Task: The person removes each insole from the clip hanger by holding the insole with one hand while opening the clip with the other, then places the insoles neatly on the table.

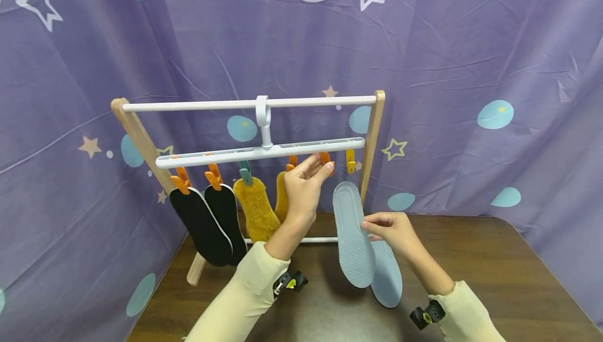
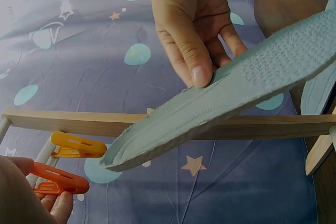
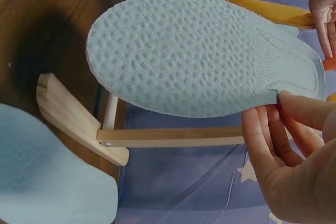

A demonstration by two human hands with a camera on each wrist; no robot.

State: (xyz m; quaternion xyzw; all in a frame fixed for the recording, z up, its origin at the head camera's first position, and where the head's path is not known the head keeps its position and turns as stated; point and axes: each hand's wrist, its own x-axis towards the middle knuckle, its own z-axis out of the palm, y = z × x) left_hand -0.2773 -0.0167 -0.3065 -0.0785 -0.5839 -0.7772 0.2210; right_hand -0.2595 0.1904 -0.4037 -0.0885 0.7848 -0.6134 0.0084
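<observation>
My left hand [image 1: 301, 190] is raised to the white hanger [image 1: 221, 157] and pinches an orange clothespin [image 2: 60, 178] near its right end. My right hand [image 1: 394, 231] grips a light blue insole [image 1: 352, 245] by its side edge, thumb on one face and fingers behind. The insole hangs upright, its narrow end up, just below and to the right of the orange clothespin. In the left wrist view that end overlaps the tip of a yellow clothespin [image 2: 79, 145]. A second light blue insole [image 1: 388, 282] lies on the table behind the held one.
The hanger hooks over the top bar [image 1: 188, 106] of a wooden-sided rack [image 1: 372, 138]. Clothespins hold two black insoles [image 1: 198, 227] and two fuzzy yellow insoles [image 1: 254, 208] to the left. A purple patterned curtain [image 1: 447, 69] hangs behind the brown table [image 1: 471, 258].
</observation>
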